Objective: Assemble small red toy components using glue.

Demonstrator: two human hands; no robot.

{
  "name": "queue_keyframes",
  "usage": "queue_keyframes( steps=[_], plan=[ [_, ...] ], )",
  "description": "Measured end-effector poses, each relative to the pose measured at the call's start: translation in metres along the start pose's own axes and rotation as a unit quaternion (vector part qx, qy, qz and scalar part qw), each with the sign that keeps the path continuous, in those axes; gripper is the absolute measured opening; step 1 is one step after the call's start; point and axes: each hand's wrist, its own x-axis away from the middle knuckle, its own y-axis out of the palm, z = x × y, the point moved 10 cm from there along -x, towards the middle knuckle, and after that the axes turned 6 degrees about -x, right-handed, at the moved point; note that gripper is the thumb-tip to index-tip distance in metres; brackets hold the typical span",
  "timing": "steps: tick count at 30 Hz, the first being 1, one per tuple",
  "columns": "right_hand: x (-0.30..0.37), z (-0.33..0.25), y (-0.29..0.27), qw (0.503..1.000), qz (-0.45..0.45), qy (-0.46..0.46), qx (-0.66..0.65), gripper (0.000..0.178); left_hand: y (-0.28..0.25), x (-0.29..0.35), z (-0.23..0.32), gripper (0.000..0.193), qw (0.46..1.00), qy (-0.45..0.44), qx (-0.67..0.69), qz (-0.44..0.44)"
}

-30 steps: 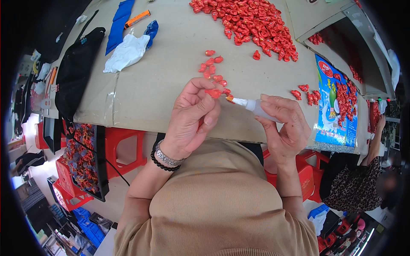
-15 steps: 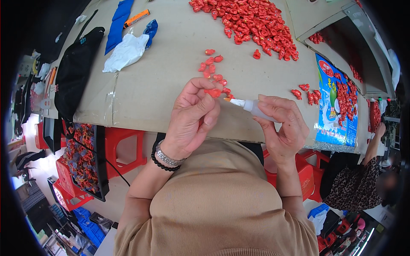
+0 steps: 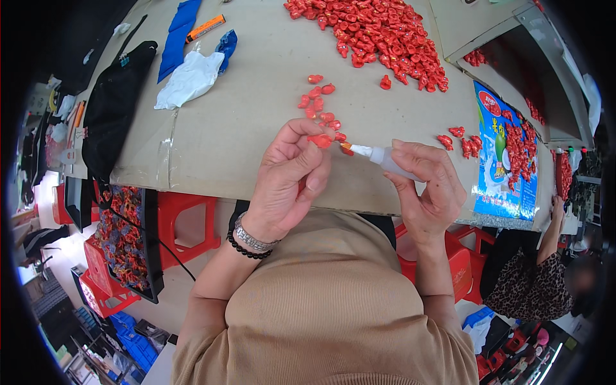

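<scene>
Between the thumb and fingertips of my left hand (image 3: 292,170) is a small red figurine (image 3: 319,140), a glossy plastic-looking piece. My right hand (image 3: 428,183) grips a small translucent squeeze bottle (image 3: 389,160) with a white neck and an orange-brown tip. That tip points left, a short gap from the figurine. Just beyond my left hand, several loose red pieces (image 3: 314,92) trail across the table. A second red bit seems to show within my left palm, mostly hidden by the fingers.
A large heap of red pieces (image 3: 391,42) covers the far table (image 3: 244,77). More lie on a blue printed sheet (image 3: 507,202) at right. At left are a white crumpled bag (image 3: 189,80), an orange box (image 3: 205,28) and a black cloth bag (image 3: 119,109). Another person's arm (image 3: 550,231) appears at far right.
The bottle in my right hand has shifted slightly right, and its tip sits a little farther from the figurine. My left hand has barely moved. The other person's arm at right has lowered.
</scene>
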Motion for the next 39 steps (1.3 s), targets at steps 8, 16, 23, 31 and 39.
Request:
queue_keyframes(
  steps=[8, 16, 23, 31, 39],
  plan=[
    [-0.002, -0.002, -0.001, 1.000, 0.004, -0.008, -0.004, 0.028, 0.000, 0.000, -0.006, 0.014, 0.999, -0.023, 0.038, 0.005],
    [-0.002, 0.001, 0.001, 1.000, 0.004, -0.006, -0.010, 0.029, 0.001, 0.002, -0.008, 0.013, 0.998, -0.040, 0.045, 0.007],
    [-0.001, 0.003, 0.000, 1.000, 0.011, -0.002, -0.020, 0.029, -0.001, 0.002, -0.010, 0.015, 0.998, -0.043, 0.042, 0.008],
    [-0.003, 0.001, 0.001, 0.999, 0.019, -0.006, -0.037, 0.030, 0.001, 0.003, -0.011, 0.015, 0.998, -0.046, 0.045, 0.000],
    [-0.002, 0.003, -0.001, 0.999, 0.021, -0.003, -0.027, 0.030, 0.002, 0.003, -0.009, 0.014, 0.999, -0.040, 0.028, 0.013]
  ],
)
